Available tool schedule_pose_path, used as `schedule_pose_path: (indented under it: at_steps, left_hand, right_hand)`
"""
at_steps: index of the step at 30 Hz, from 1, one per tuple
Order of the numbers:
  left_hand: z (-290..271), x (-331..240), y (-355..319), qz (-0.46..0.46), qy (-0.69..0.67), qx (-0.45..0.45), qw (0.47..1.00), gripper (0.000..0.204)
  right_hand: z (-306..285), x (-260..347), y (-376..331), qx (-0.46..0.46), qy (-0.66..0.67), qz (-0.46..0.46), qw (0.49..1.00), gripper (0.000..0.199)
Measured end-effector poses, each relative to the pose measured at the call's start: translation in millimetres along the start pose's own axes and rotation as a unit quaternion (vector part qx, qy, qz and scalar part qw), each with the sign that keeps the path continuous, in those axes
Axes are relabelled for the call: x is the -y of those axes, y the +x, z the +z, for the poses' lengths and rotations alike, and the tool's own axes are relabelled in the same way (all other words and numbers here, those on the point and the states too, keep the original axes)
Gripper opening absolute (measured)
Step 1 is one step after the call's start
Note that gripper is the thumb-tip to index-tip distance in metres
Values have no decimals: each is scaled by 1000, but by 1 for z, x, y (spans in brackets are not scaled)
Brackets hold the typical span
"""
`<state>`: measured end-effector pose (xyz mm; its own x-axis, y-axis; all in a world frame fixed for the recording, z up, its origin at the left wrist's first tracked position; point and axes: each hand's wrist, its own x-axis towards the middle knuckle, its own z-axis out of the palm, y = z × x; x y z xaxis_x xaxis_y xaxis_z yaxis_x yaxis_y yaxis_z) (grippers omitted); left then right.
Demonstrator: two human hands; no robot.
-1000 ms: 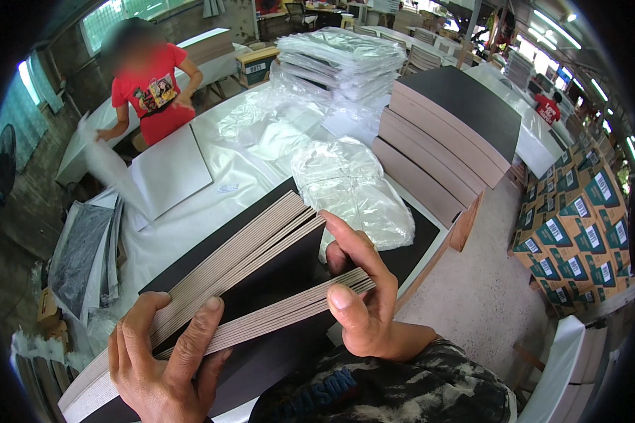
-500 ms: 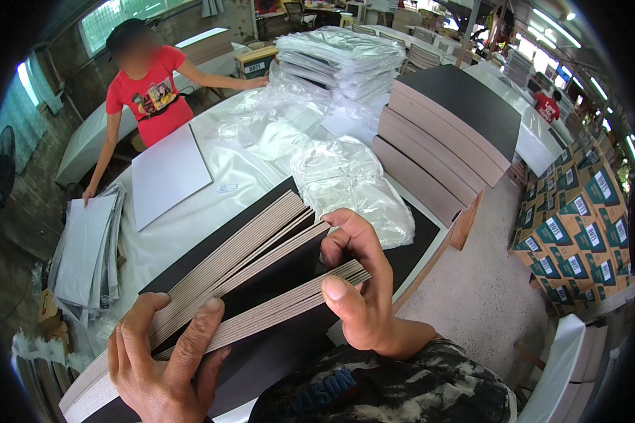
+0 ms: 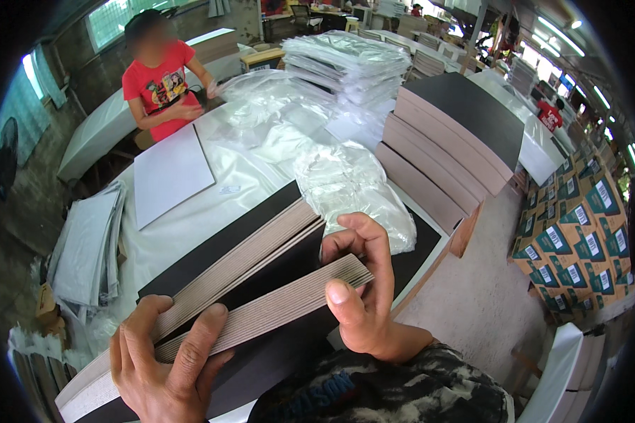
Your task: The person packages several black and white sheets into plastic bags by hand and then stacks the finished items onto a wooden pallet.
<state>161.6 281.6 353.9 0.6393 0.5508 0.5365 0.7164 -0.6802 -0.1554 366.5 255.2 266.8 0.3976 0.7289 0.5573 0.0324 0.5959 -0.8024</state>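
a workshop room with a row of lit ceiling tubes (image 3: 561, 46) stands behind a counter (image 3: 257, 180) spread with a shiny white cover. on its far side a co-worker in a red shirt (image 3: 164, 86) stands near a flat white board (image 3: 173, 176), both forearms raised. to the left, thin sheets in plastic (image 3: 88, 243) lie in an uneven pile, and a dark fan (image 3: 5, 158) is by the wall. at the back of the counter rises a heap of plastic-wrapped packs (image 3: 346, 60); beside it is a tall stack of brown-edged boards (image 3: 437, 151), black on top. brown and green boxes (image 3: 578, 240) are piled past the floor (image 3: 458, 303) on the right.

close in, a black board (image 3: 264, 211) lies under the work, with a crumpled clear plastic bag (image 3: 356, 197) on its far part. above the black board are two bundles of thin grey-edged boards, parted into a narrow v that opens toward the right: an upper bundle (image 3: 243, 254) and a lower bundle (image 3: 279, 303). the left hand (image 3: 159, 359) holds both near the closed end of the v, its fingers spread across their edges. the right hand (image 3: 367, 289) is half curled, holding the free end of the lower bundle between thumb and fingers.
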Motion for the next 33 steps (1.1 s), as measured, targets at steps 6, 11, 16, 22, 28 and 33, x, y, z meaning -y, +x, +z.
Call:
schedule_pose_path:
  at_steps: [6, 11, 16, 22, 28, 33]
  left_hand:
    - [-8, -4, 2, -12, -26, 14, 999, 47]
    - [-8, -2, 2, 5, -27, 16, 999, 48]
    - [-6, 0, 1, 15, -21, 16, 1000, 49]
    - [-5, 1, 1, 16, -20, 14, 1000, 49]
    - [-6, 2, 0, 23, -15, 19, 999, 49]
    - [-5, 1, 0, 25, -14, 13, 1000, 48]
  right_hand:
    - [-4, 9, 3, 27, -57, 28, 998, 73]
    - [-7, 7, 4, 29, -105, 0, 994, 68]
    - [-6, 9, 1, 11, -96, 2, 995, 68]
    - [-7, 7, 1, 9, -111, -17, 994, 67]
    - [-4, 8, -2, -11, -106, -10, 994, 66]
    - [-5, 7, -3, -15, -109, -23, 994, 66]
